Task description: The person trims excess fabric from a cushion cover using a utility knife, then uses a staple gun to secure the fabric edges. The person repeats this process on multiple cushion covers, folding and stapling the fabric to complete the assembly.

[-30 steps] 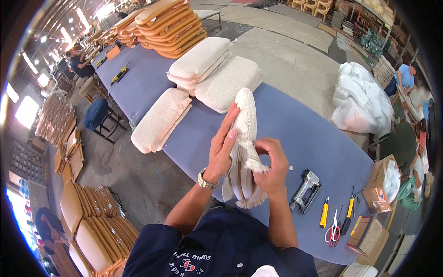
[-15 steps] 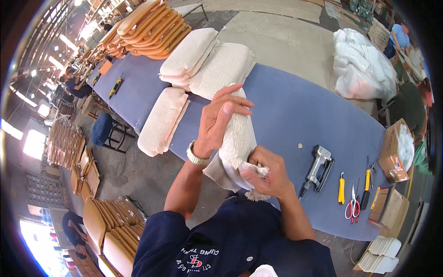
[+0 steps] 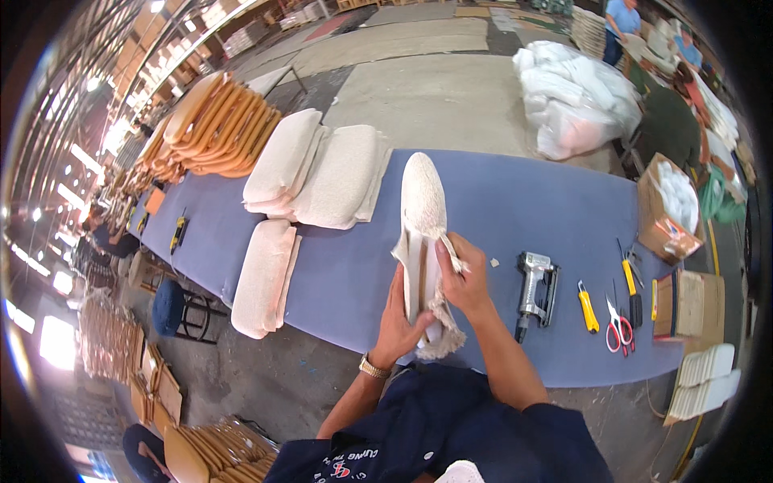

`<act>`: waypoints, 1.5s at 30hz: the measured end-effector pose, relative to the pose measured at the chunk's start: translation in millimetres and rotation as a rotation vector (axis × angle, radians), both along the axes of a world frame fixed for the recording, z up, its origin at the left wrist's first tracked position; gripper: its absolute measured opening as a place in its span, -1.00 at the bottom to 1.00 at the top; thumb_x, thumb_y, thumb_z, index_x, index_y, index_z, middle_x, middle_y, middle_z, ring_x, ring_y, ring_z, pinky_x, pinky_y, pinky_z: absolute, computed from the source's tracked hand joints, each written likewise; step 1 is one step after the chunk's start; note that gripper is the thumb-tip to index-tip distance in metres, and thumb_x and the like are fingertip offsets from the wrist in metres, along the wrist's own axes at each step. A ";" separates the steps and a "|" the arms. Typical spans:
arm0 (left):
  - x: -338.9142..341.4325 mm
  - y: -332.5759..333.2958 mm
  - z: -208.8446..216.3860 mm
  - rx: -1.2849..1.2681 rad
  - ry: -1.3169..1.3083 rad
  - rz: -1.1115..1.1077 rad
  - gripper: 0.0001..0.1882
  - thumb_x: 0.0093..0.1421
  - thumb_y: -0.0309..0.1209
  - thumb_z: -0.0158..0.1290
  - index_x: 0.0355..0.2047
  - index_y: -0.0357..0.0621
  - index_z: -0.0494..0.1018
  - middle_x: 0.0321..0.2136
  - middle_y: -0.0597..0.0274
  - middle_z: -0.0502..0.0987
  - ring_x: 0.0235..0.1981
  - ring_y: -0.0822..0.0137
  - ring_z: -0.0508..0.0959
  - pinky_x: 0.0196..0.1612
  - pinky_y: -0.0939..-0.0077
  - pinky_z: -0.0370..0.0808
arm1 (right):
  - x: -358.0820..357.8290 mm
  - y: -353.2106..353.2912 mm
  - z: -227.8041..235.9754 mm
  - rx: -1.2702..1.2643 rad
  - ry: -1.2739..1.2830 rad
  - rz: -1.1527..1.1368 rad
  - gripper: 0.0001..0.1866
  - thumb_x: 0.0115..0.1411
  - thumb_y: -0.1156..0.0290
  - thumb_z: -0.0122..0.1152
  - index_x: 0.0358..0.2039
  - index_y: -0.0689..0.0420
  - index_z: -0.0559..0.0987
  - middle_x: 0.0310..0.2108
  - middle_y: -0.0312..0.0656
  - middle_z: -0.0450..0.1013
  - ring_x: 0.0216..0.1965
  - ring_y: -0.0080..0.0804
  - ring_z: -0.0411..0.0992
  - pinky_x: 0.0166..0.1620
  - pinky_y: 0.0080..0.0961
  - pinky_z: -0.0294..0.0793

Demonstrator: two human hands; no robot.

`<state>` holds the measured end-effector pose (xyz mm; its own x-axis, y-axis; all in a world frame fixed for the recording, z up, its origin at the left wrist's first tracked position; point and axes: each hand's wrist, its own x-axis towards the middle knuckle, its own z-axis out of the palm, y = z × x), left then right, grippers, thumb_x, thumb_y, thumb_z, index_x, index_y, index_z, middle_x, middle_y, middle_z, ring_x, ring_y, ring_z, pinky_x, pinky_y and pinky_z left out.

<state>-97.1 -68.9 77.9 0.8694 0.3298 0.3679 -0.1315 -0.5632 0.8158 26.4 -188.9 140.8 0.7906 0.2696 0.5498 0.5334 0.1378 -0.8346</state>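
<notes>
Between my hands a narrow padded panel with a cream fabric cover (image 3: pixel 424 201) stands on edge, its long open side turned toward me. White padding and a brown strip show inside the opening. My left hand (image 3: pixel 396 324) grips the lower left side, thumb laid across the front. Higher up on the right, my right hand (image 3: pixel 463 276) is closed on the frayed edge of the cover. The frayed lower end of the fabric hangs close to my shirt.
Cream fabric-covered pads (image 3: pixel 334 173) lie stacked on the blue-grey table (image 3: pixel 499 193), with tan panels (image 3: pixel 221 129) behind. To the right are a staple gun (image 3: pixel 535 291), a yellow utility knife (image 3: pixel 589 307), scissors (image 3: pixel 618 328), a screwdriver (image 3: pixel 634 294) and a cardboard box (image 3: pixel 656 221).
The panel has swung upright with its open side facing me. My left hand has moved from its top down to its lower left side. The view has shifted too.
</notes>
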 end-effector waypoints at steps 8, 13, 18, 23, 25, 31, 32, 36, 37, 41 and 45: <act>27.7 10.4 42.9 0.186 -0.017 0.214 -0.65 0.47 -0.29 -0.07 -0.31 -0.31 0.55 -0.64 -0.15 0.46 -0.61 -0.13 0.52 -0.51 0.15 0.39 | 49.8 4.0 2.1 0.129 0.159 -0.067 -0.57 0.49 0.20 0.04 -0.49 0.21 0.47 -0.60 -0.45 0.27 -0.49 -0.69 0.15 -0.46 -0.52 0.16; 46.8 1.6 28.6 0.247 0.257 0.088 -0.63 0.46 -0.23 -0.07 -0.26 -0.29 0.58 -0.50 -0.23 0.56 -0.44 -0.25 0.58 -0.36 0.00 0.47 | 81.9 -6.0 -53.4 0.089 0.501 -0.175 -0.50 0.44 0.08 0.10 -0.45 0.29 0.56 -0.60 -0.36 0.41 -0.49 -0.59 0.27 -0.40 -0.41 0.30; 81.2 4.5 -32.9 0.183 0.415 -0.009 -0.55 0.47 -0.10 -0.10 -0.17 -0.29 0.54 -0.45 -0.29 0.56 -0.36 -0.30 0.57 -0.29 -0.03 0.45 | 107.4 -0.3 -142.3 0.115 0.675 -0.330 -0.51 0.41 0.11 0.11 -0.36 0.36 0.63 -0.49 -0.08 0.59 -0.43 -0.39 0.48 -0.29 -0.29 0.43; 149.9 0.6 -30.9 0.124 0.125 -0.064 -0.48 0.43 -0.09 -0.04 0.28 -0.06 0.39 -0.06 -0.21 0.61 -0.09 -0.14 0.63 -0.02 0.12 0.53 | 118.5 -2.1 -143.1 -0.113 0.739 -0.280 -0.45 0.39 0.02 0.10 -0.35 0.37 0.63 -0.47 0.01 0.59 -0.39 -0.23 0.55 -0.24 -0.21 0.48; 184.0 -15.3 -13.5 0.195 0.261 -0.167 -0.48 0.42 -0.12 -0.04 0.31 -0.02 0.36 0.08 -0.13 0.56 0.07 -0.12 0.56 0.11 0.11 0.49 | 128.3 -21.3 -149.7 -0.107 0.732 -0.310 -0.47 0.39 0.03 0.10 -0.31 0.35 0.63 -0.43 0.03 0.60 -0.36 -0.19 0.56 -0.22 -0.19 0.48; 267.8 -27.9 -40.5 0.333 0.200 -0.455 -0.57 0.35 -0.22 0.06 0.19 -0.06 0.49 0.15 0.00 0.54 0.14 -0.04 0.54 0.17 0.17 0.48 | 128.0 -61.1 -151.7 -0.250 0.679 -0.341 -0.57 0.38 0.09 0.09 -0.19 0.25 0.65 -0.34 0.09 0.62 -0.28 0.01 0.59 -0.16 -0.17 0.49; 277.9 -30.3 -49.7 0.321 0.151 -0.519 -0.59 0.34 -0.25 0.08 0.15 -0.08 0.52 0.14 0.01 0.55 0.12 -0.03 0.56 0.16 0.17 0.49 | 123.5 -68.1 -148.2 -0.281 0.644 -0.355 -0.59 0.38 0.10 0.09 -0.18 0.24 0.65 -0.33 0.10 0.62 -0.27 0.05 0.59 -0.15 -0.17 0.49; 290.5 -56.0 -62.3 0.085 0.158 -0.565 -0.76 0.31 -0.37 0.12 -0.07 -0.19 0.59 0.06 -0.01 0.60 0.04 0.02 0.61 0.10 0.23 0.53 | 127.8 -92.2 -140.9 -0.356 0.672 -0.377 -0.61 0.39 0.12 0.07 -0.12 0.20 0.64 -0.33 0.10 0.61 -0.25 0.08 0.57 -0.13 -0.18 0.48; 291.8 -58.1 -71.2 0.020 0.138 -0.554 -0.79 0.31 -0.40 0.13 -0.11 -0.22 0.58 0.03 0.00 0.61 0.02 0.03 0.62 0.08 0.25 0.53 | 130.9 -94.3 -137.6 -0.362 0.692 -0.376 -0.62 0.39 0.13 0.07 -0.14 0.21 0.63 -0.36 0.11 0.59 -0.30 0.08 0.55 -0.16 -0.18 0.48; 286.8 -62.8 -87.9 -0.273 0.115 -0.451 -0.89 0.33 -0.46 0.11 -0.27 -0.27 0.53 -0.05 0.02 0.64 0.00 0.09 0.64 0.05 0.29 0.54 | 147.8 -93.5 -137.8 -0.383 0.668 -0.362 -0.67 0.35 0.20 0.10 -0.20 0.23 0.61 -0.39 0.11 0.56 -0.33 0.08 0.53 -0.20 -0.17 0.47; 281.4 -65.8 -90.6 -0.367 0.081 -0.377 -0.91 0.36 -0.50 0.09 -0.29 -0.26 0.52 -0.08 0.06 0.63 0.03 0.15 0.63 0.06 0.30 0.54 | 142.7 -80.4 -114.2 -0.435 0.537 -0.306 -0.78 0.28 0.32 0.13 -0.27 0.24 0.56 -0.40 0.12 0.53 -0.34 0.16 0.51 -0.24 -0.10 0.44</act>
<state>184.3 -134.6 -12.8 0.9733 0.0836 0.2139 -0.1982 -0.1649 0.9662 169.1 -269.3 26.6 0.9943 0.1002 -0.0376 0.0001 -0.3524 -0.9358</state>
